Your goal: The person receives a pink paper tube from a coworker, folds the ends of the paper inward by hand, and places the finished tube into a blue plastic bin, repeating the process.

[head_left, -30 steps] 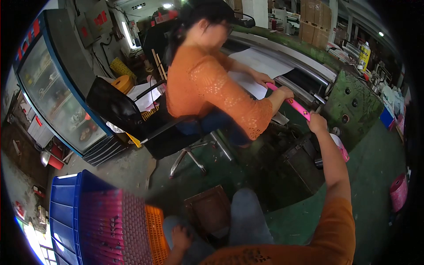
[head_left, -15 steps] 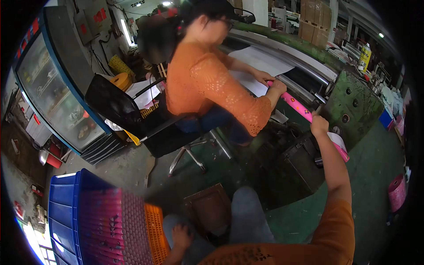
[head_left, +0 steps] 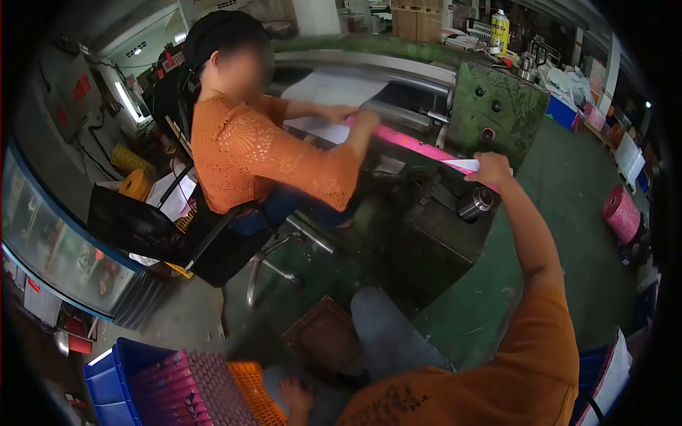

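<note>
A long pink patterned roll [head_left: 415,147] stretches in front of the machine. My right hand [head_left: 492,170] is closed around its near right end, where a white flap of the sheet sticks out beside my fingers. A co-worker in an orange lace top [head_left: 245,145] holds the roll's other end with a hand [head_left: 364,122]. Low in the view, my left hand [head_left: 295,394] lies on my thigh with its fingers apart and holds nothing. Beside that leg is an orange basket [head_left: 257,387], next to a stack of pink rolls [head_left: 188,390] in a blue crate [head_left: 106,380].
The green machine [head_left: 497,106] has long metal rollers and a white sheet [head_left: 330,92] on it. A metal cylinder [head_left: 476,204] stands below my right hand. The co-worker sits on a black office chair [head_left: 142,220]. A brown stool [head_left: 327,334] stands by my knees. Another pink roll [head_left: 622,213] is at far right.
My right hand has moved along the pink roll from its middle part to its near end. The view has swung to the right. My left hand stays on my thigh.
</note>
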The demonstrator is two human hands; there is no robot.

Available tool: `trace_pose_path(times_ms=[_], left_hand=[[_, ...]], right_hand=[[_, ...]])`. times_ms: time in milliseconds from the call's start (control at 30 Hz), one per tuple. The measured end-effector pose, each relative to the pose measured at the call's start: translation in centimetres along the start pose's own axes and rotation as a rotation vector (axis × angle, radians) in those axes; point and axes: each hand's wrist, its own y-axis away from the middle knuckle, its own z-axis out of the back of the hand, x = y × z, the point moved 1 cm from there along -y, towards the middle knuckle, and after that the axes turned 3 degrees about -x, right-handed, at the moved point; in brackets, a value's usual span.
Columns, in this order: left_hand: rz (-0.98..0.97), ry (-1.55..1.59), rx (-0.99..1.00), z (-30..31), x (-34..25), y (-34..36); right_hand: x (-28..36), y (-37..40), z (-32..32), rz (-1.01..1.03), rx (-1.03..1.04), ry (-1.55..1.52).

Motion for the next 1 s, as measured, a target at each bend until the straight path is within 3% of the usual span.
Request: trace_pose_path(times_ms=[33,67,133,267,333,367,433,567,633,667,733,833,900,1000], left_hand=[[-0.001,0.011,0.003,0.0,-0.1,0.0],[-0.003,0.023,0.005,0.1,0.0,0.0],[-0.013,0.008,-0.003,0.2,-0.1,-0.2],[-0.04,0.04,-0.04,0.5,-0.4,-0.1],[-0.031,0.053,-0.038,0.9,-0.9,-0.2],[-0.019,0.063,-0.037,1.0,-0.9,-0.3],[-0.008,0.048,-0.022,1.2,-1.0,-0.3],[0.023,0.05,0.015,1.1,-0.7,-0.2],[0.023,0.034,0.024,1.5,-0.7,-0.3],[0.025,0.019,0.033,1.6,-1.0,-0.4],[0.01,0.011,0.049,1.4,-0.9,-0.6],[-0.027,-0.013,0.053,1.7,-1.4,-0.8],[-0.046,-0.035,0.047,2.1,-1.1,-0.6],[0.044,0.004,0.093,1.9,-1.2,0.0]], right_hand=[[-1.9,0.3,0.2,0.002,-0.053,-0.184],[-4.4,-0.1,-0.4,0.004,-0.056,-0.182],[-8.8,-1.6,-2.3,0.103,0.234,-0.245],[-11.3,0.9,-1.3,0.002,0.356,-0.404],[-13.6,2.0,-3.4,-0.061,0.162,-0.66],[-14.1,3.1,-3.9,-0.066,0.16,-0.662],[-13.4,6.5,-2.6,-0.127,-0.144,-0.19],[-13.0,11.4,-1.6,-0.275,-0.257,0.023],[-9.5,13.0,2.6,-0.362,-0.129,0.053],[-7.5,12.7,4.1,-0.363,-0.132,0.059],[-3.2,12.1,5.7,-0.038,-0.162,-0.407],[-0.4,9.2,2.7,0.053,0.084,-0.552],[1.3,8.7,1.3,-0.382,0.846,-1.257],[1.9,8.9,-2.4,-0.406,0.836,-1.316]])
